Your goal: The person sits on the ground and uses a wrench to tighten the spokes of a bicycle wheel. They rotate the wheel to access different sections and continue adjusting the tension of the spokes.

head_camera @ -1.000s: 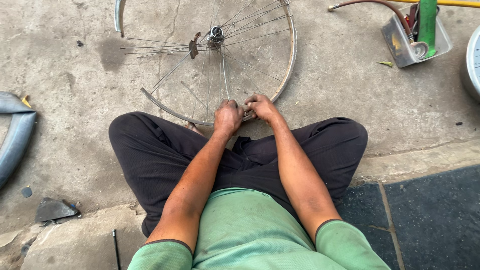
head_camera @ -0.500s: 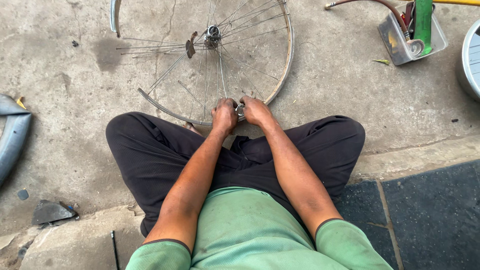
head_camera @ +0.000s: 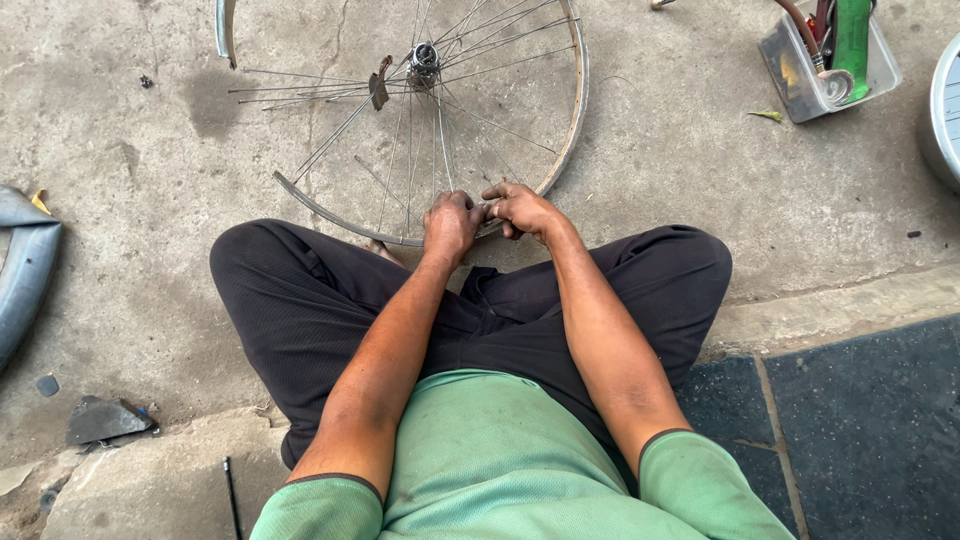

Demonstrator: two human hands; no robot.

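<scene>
A: Quick, left side first. What's the left hand doing?

B: Fist-like, fingers curled tight over the near edge of the bicycle wheel rim. Wheel lies flat on the concrete floor, just in front of the crossed legs, hub near the top of the frame. Forearm runs straight up from the lap, wrist level.

A: And the right hand?

B: Touching the left one, fingers bent and pinched at the same spot on the rim, where the spokes come in. Can't tell what's pinched, too small. Elbow out, wrist bent inward.

A: Tips for doing it well?

B: My guess: brace the rim with the left, make small turns with the right, keep the wheel flat so it doesn't rock.

A: Anything else?

B: Clear plastic tool tray far right, well apart.
</scene>
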